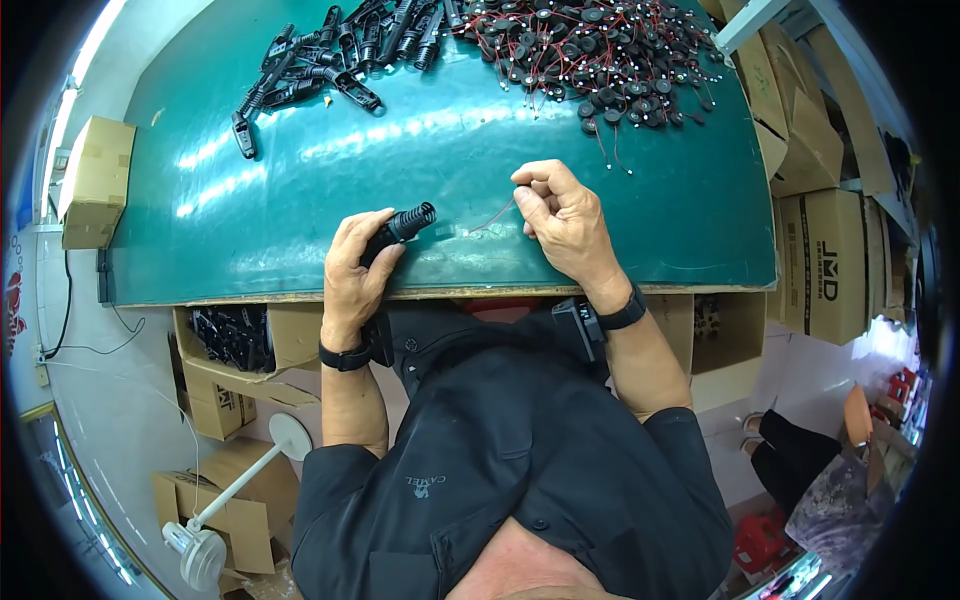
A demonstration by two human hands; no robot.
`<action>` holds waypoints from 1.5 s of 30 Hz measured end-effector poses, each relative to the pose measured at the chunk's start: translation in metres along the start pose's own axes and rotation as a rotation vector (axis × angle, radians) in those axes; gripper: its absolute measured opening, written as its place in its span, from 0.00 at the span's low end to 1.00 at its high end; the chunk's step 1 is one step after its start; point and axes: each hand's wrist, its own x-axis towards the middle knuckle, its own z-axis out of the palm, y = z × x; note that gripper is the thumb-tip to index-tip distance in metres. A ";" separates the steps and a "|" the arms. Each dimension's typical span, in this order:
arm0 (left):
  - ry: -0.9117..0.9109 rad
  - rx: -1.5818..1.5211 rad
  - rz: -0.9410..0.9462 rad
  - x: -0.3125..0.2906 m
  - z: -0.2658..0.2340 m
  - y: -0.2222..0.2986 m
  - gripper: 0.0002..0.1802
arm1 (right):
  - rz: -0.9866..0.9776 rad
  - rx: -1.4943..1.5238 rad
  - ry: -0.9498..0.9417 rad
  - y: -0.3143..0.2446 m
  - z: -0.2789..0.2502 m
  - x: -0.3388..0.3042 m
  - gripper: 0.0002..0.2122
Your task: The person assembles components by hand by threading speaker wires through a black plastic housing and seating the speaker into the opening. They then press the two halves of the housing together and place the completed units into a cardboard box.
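Note:
My left hand (352,262) is closed around a black plastic housing (402,226) with a ribbed, spring-like end pointing up and to the right. The lower part of the housing is hidden by the palm. To its right, above the green table, my right hand (570,222) pinches a thin red wire lead (492,218). The lead trails down to the left and has a small pale connector at its tip. Something dark shows at the fingertips, mostly covered. The two hands are apart.
Similar black housings (350,60) lie heaped at the far left of the green table (400,160). Round black discs with red wires (600,60) form a big pile at the far right. Cardboard boxes (825,260) flank the table, and an open carton (235,340) sits below its front edge.

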 end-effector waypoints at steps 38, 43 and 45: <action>0.051 -0.384 0.009 -0.015 0.022 -0.016 0.25 | -0.917 -0.180 0.205 -0.032 0.034 -0.022 0.20; 0.032 -0.398 0.025 -0.015 0.020 -0.016 0.25 | -0.915 -0.177 0.221 -0.031 0.031 -0.025 0.21; 0.027 -0.395 0.035 -0.014 0.021 -0.016 0.25 | -0.916 -0.162 0.231 -0.028 0.033 -0.024 0.21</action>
